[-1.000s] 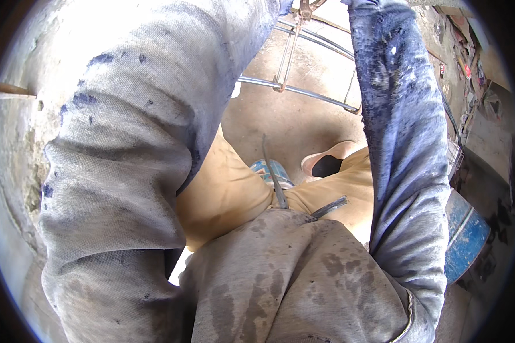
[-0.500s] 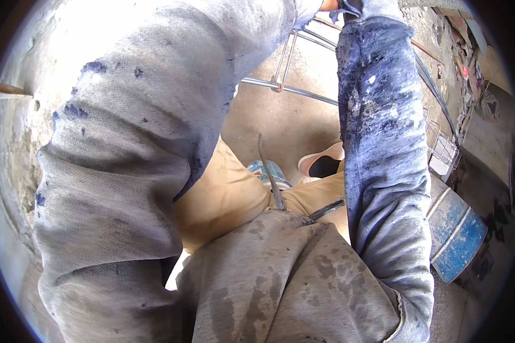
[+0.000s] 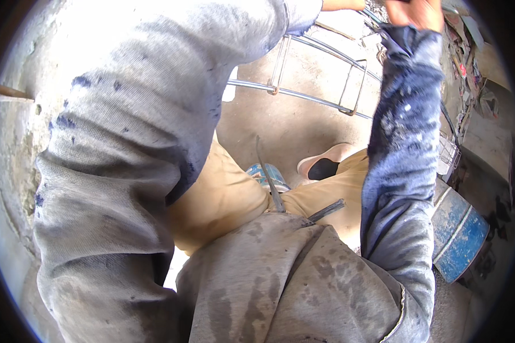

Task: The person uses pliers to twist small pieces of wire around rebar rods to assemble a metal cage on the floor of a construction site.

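Steel rods (image 3: 304,98), crossed by thin rectangular wire loops (image 3: 273,90), ran slantwise through the upper centre of the frame, over a pale brown floor (image 3: 249,117). Left hand (image 3: 342,4) sat at the upper edge, right of centre, mostly cropped, near the upper ends of the rods. Right hand (image 3: 415,12) was also cut by that edge, farther right, its wrist bent above a dark, paint-marked cuff. Grip of either hand: could not tell, since the fingers lay largely out of the picture.

Left sleeve (image 3: 114,154), grey with blue blotches, filled the left side; right sleeve (image 3: 403,137), bluer and flecked white, rose on the right. Grey shirt (image 3: 292,280), spotted with damp-looking stains, covered lower centre. Tan trousers (image 3: 217,200) spread out beyond its hem, with a pale pink shoe (image 3: 333,153) and a blue container (image 3: 266,172) near mid-frame. Two dark strips, one long and thin, stuck out at the hem.

Blue drum (image 3: 462,235), scuffed, lay tilted at the right; scattered debris lined the upper right. Rough wall (image 3: 11,137) bounded the far left.
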Demonstrator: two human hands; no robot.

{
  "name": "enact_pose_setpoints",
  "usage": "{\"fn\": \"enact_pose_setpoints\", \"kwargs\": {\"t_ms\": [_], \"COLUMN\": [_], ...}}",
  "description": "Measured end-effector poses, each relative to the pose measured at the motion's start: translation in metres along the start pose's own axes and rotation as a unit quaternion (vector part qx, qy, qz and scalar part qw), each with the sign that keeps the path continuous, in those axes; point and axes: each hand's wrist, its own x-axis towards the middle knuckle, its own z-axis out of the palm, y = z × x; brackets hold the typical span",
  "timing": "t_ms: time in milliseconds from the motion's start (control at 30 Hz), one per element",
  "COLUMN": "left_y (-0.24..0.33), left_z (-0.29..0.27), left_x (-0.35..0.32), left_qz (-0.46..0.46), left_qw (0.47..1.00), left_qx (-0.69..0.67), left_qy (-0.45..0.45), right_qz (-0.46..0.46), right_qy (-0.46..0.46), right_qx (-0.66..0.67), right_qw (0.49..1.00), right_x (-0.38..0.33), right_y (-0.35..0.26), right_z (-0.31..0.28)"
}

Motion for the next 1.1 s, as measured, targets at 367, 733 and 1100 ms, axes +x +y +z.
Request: {"fn": "enact_pose_setpoints", "kwargs": {"t_ms": [367, 733, 1100], "left_y": [0.052, 0.078, 0.069], "left_z": [-0.019, 0.042, 0.07], "left_x": [-0.046, -0.131, -0.162], "left_qz": [0.033, 0.032, -0.076], "left_qw": [0.993, 0.845, 0.812], "left_qx": [-0.009, -0.024, 0.07], "left_qy": [-0.114, -0.534, -0.574], "right_qz": [-0.035, 0.422, 0.594], "right_qy": [0.076, 0.458, 0.148], "right_qx": [-0.399, -0.439, -0.382], "right_qw": [0.913, 0.648, 0.692], "right_x": [-0.15, -0.594, -0.639], "right_y": [-0.181, -0.046, 0.085], "right_z": [-0.159, -0.38, -0.258]}}
